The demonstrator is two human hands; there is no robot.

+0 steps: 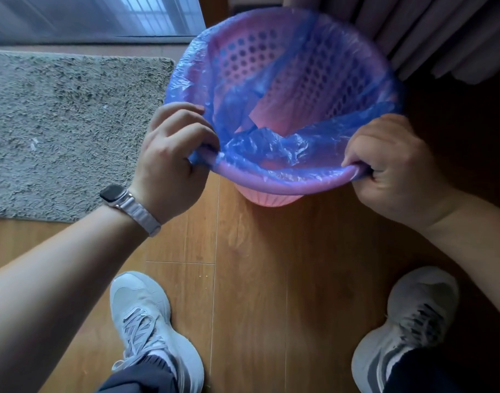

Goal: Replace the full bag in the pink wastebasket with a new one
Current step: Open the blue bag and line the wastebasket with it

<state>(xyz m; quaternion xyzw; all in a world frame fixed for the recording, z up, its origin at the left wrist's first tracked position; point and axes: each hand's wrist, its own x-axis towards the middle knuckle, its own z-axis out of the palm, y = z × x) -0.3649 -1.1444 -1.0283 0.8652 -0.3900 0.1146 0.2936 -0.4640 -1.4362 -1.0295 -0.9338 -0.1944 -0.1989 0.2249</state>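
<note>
Both hands grip the hem of the blue bag [271,154]. The left hand [169,163] and the right hand [390,171] each pinch the film in curled fingers at opposite ends of the near rim of the pink wastebasket [267,198] and draw it down over the lip. The bag sits inside the basket, its hem already folded over the far rim, and its lower part is crumpled against the near wall rather than pressed to the bottom. The film looks thin, so a hard pull could tear it at the pinches. Tugging toward the person could also drag the hem off the far side or tip the light basket. It stands on the wood floor [257,265], with the hanging curtain [441,32] just beside its far right and the grey rug [73,123] to its left. The person's two sneakers, left [152,321] and right [413,321], are planted near it. None of these blocks the rim. No full bag is in view.
</note>
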